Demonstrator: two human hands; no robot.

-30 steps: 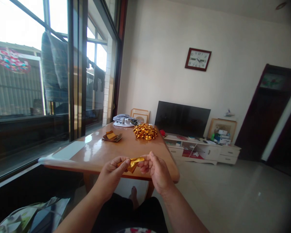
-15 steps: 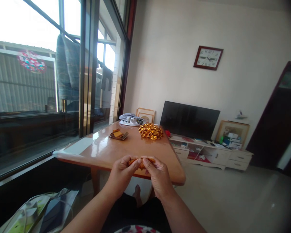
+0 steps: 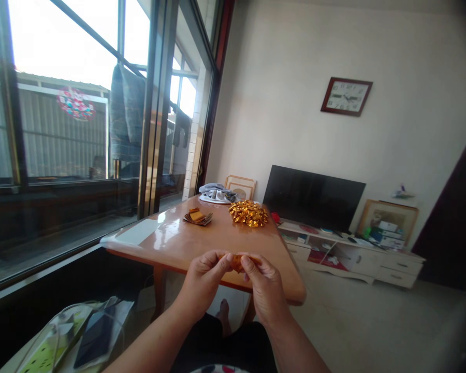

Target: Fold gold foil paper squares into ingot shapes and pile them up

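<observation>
My left hand [image 3: 202, 277] and my right hand [image 3: 264, 285] meet in front of me, just before the near edge of the wooden table [image 3: 225, 241]. Both pinch a small folded piece of gold foil paper [image 3: 237, 260] between thumbs and fingertips; most of the piece is hidden by my fingers. Farther back on the table lies a heap of folded gold foil pieces [image 3: 249, 213]. A flat stack of gold paper sheets [image 3: 198, 216] lies to its left.
Bundled cloth [image 3: 216, 193] lies at the table's far end by a framed picture. A dark TV [image 3: 312, 197] stands on a white low cabinet [image 3: 353, 253]. Glass sliding doors run along the left. A phone and papers [image 3: 93, 339] lie at bottom left. Tiled floor spreads right.
My hands have closed together over the gold piece, which stuck out between them a second ago. The view has swung left, so the table and room sit farther right in the frame.
</observation>
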